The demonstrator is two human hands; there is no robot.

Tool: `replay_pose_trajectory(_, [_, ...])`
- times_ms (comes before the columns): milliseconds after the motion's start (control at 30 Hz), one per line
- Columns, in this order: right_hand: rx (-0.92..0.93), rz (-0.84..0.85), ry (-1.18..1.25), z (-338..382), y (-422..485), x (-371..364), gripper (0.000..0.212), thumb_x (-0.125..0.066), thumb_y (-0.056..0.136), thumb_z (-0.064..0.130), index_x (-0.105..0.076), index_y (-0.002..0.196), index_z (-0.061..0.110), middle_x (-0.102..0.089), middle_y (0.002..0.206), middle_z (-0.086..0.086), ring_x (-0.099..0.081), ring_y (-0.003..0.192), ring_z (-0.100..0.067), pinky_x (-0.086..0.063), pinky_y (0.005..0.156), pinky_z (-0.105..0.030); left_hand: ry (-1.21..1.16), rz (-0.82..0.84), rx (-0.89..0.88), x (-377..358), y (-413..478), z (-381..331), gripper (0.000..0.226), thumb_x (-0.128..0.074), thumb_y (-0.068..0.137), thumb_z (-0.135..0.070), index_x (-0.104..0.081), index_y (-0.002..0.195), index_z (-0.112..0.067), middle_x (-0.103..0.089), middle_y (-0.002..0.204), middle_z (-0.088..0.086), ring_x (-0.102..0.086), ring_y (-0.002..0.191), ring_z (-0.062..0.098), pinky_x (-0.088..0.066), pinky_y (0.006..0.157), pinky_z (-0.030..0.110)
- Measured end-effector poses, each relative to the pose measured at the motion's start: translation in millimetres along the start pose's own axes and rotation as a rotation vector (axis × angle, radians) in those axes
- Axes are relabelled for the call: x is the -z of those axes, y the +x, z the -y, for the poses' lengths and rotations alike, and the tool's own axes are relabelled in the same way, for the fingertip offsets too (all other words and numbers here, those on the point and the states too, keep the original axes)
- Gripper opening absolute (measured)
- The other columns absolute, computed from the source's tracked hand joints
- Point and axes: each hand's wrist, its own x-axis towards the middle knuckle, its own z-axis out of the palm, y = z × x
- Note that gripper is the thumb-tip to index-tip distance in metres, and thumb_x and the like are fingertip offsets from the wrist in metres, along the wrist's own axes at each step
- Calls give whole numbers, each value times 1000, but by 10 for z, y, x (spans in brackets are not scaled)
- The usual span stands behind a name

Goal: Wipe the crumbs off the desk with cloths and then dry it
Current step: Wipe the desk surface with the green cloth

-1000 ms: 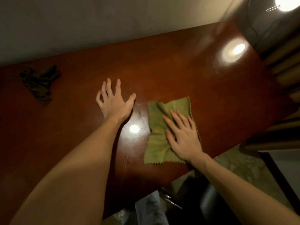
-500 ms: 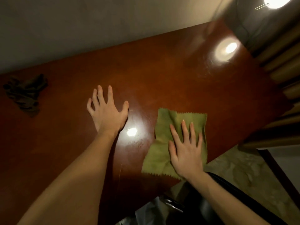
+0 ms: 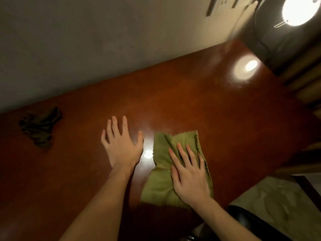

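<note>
While the right hand (image 3: pixel 188 178) presses flat, fingers spread, on the green cloth (image 3: pixel 161 185), wiping seems underway; the left hand (image 3: pixel 121 148) rests open on the desk (image 3: pixel 208 115). Next, probably sweep beyond the fingertips.

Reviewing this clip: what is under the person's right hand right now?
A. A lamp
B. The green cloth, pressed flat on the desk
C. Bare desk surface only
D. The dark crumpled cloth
B. The right hand lies palm-down with fingers spread on the green cloth, while the left hand rests on the bare desk and the dark cloth sits untouched far left.
</note>
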Motion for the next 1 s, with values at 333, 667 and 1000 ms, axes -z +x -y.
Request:
replay_pose_trajectory(333, [83, -95, 20, 175, 1364, 53, 56, -39, 105, 42, -43, 158, 25, -37, 166, 3, -25, 157, -19, -17, 129, -50, 64, 22, 156, -7, 317, -258, 54, -47, 100, -46, -55, 140, -10, -55, 136, 17, -48, 125, 38, -38, 103, 52])
replay_pose_trajectory(667, [359, 40, -7, 392, 2547, 97, 59, -26, 108, 59, -22, 164, 41, -16, 173, 12, -8, 161, -17, -7, 130, -47, -107, -51, 68, -132, 366, -167, 63, -40, 94, -48, -50, 151, -21, -43, 162, 2, -36, 151, 21, -30, 119, 45])
replay_pose_trajectory(1000, [265, 22, -29, 549, 3238, 113, 60, -26, 108, 57, -28, 163, 35, -25, 171, 4, -14, 160, -23, -10, 129, -53, -87, -132, 55, -170, 392, -175, 64, -59, 93, -40, -52, 153, -17, -43, 164, 6, -36, 154, 23, -24, 123, 45])
